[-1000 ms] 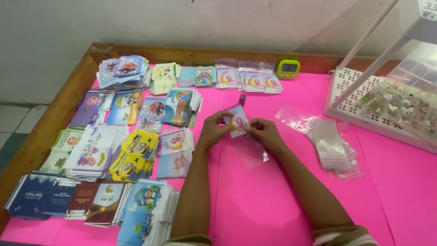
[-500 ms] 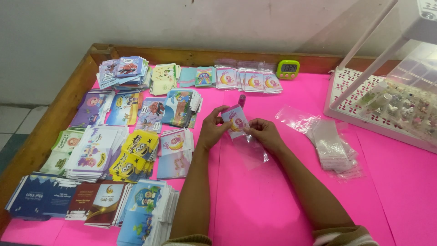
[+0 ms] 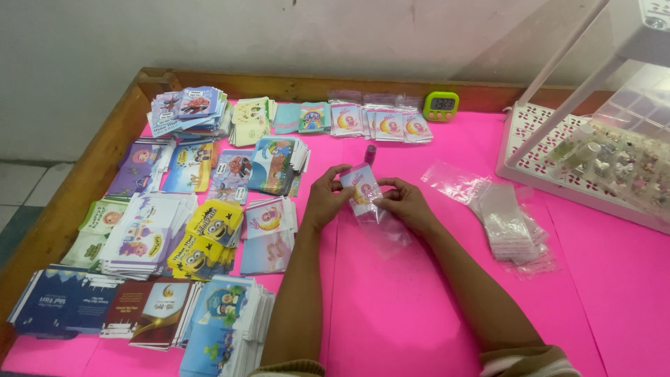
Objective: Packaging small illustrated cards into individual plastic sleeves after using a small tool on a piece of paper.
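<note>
A small printed card (image 3: 361, 188) is held above the pink bench (image 3: 419, 307), long axis upright and tilted slightly left, pinched between left hand (image 3: 325, 201) and right hand (image 3: 407, 204), fingers closed on its edges and a clear plastic sleeve (image 3: 385, 230).

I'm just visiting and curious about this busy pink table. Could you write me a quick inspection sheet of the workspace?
Surface: pink table top inside a wooden rim.
Job's things: a small picture card held over a clear plastic sleeve; whether the card is inside it cannot be told.
Clutter: stacks of colourful cards on the left, a row of bagged cards at the back, a pile of clear sleeves, a green timer, a small pink tube.
Hands: left hand and right hand both pinch the card.
Cables: nothing seen.
Surroundings: white lattice tray under a clear cover at right, pale wall behind, tiled floor at left.
</note>
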